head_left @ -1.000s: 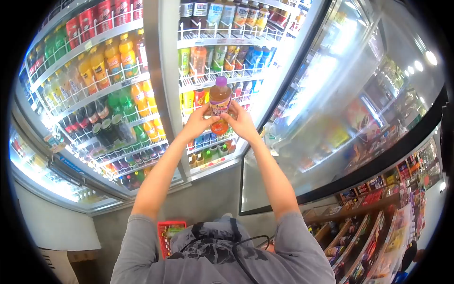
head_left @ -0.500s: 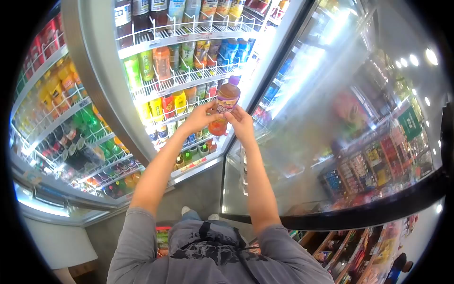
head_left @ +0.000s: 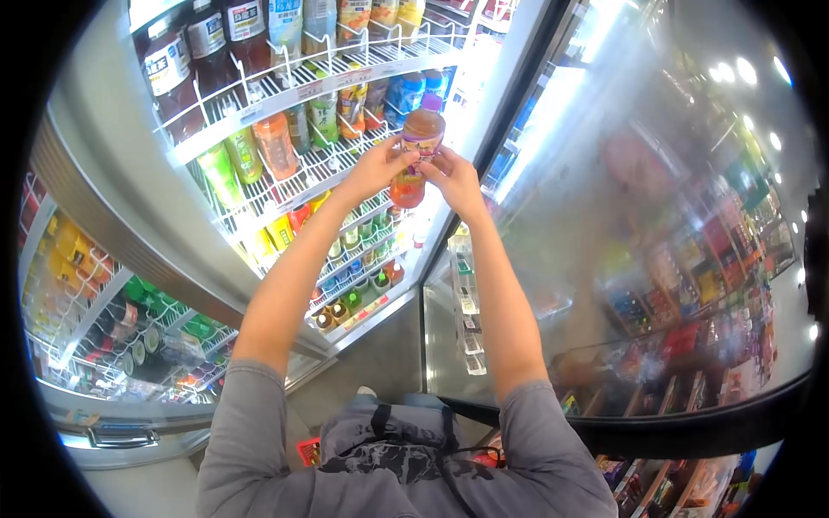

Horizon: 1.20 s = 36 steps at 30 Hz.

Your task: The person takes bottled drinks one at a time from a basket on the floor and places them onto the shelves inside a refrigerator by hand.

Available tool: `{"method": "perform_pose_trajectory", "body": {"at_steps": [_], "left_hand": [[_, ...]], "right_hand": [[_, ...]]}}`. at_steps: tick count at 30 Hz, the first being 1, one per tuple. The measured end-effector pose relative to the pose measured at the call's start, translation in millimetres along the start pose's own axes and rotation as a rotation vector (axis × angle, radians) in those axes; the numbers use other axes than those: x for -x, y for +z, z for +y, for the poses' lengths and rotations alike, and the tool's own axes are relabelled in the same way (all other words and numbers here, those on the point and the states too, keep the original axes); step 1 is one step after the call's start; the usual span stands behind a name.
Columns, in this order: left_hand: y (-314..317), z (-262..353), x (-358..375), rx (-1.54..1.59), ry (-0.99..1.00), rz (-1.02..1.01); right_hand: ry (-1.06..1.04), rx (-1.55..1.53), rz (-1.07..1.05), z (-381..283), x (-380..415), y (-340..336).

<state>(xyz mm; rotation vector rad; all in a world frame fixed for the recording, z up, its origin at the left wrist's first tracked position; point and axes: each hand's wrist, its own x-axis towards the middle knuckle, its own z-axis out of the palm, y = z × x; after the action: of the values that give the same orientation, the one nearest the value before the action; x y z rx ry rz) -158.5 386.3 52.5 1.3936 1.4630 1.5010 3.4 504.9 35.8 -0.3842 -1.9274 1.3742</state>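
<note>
Before the open cooler, both arms reach up: left hand (head_left: pixel 373 171) and right hand (head_left: pixel 456 180) each wrap fingers around one bottle (head_left: pixel 416 155) (amber drink, brownish cap), held upright between them just off the wire shelf (head_left: pixel 285 93) edge. Open glass door (head_left: pixel 639 216) stands just right of the right forearm; clear floor (head_left: pixel 380 354) lies below the arms.
</note>
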Motion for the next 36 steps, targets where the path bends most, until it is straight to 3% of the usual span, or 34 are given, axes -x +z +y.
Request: {"method": "perform_pose_trajectory", "body": {"at_steps": [2,6,7,8,10,12,15,24,27,29,32,36], "left_hand": [[-7,4,-18,0.124,0.086,-0.024],[-20,3,-50,-0.068,0.141,-0.015],[-22,0,-60,-0.006,0.146,-0.044],[-25,-5,-69,-0.005,0.158,-0.041],[-28,-13,-84,-0.208,0.323,0.052],[-34,-12,-92,-0.224,0.332,0.069],[-40,-1,-95,-0.503,0.309,0.153],[-71,-51,-134,-0.564,0.245,0.173],[-77,-63,-142,-0.578,0.226,0.195],[-75,-62,-147,-0.655,0.074,0.233],[-86,-113,-168,-0.662,0.093,0.264],[-82,-87,-162,-0.668,0.051,0.336]], "right_hand": [[-0.011,0.24,-0.015,-26,-17,-3],[-0.121,0.303,0.041,-24,-50,-5],[-0.004,0.303,0.047,-35,-54,-5],[-0.015,0.309,0.047,-32,-62,-5],[-0.224,0.4,0.045,-25,-78,-6],[-0.246,0.4,0.043,-15,-94,-3],[-0.319,0.331,0.116,10,-117,5],[-0.323,0.322,0.176,65,-162,25],[-0.319,0.252,0.112,81,-172,27],[-0.296,0.256,0.064,93,-182,26],[-0.23,0.236,0.002,108,-186,25],[-0.151,0.076,0.087,107,-190,37]]}}
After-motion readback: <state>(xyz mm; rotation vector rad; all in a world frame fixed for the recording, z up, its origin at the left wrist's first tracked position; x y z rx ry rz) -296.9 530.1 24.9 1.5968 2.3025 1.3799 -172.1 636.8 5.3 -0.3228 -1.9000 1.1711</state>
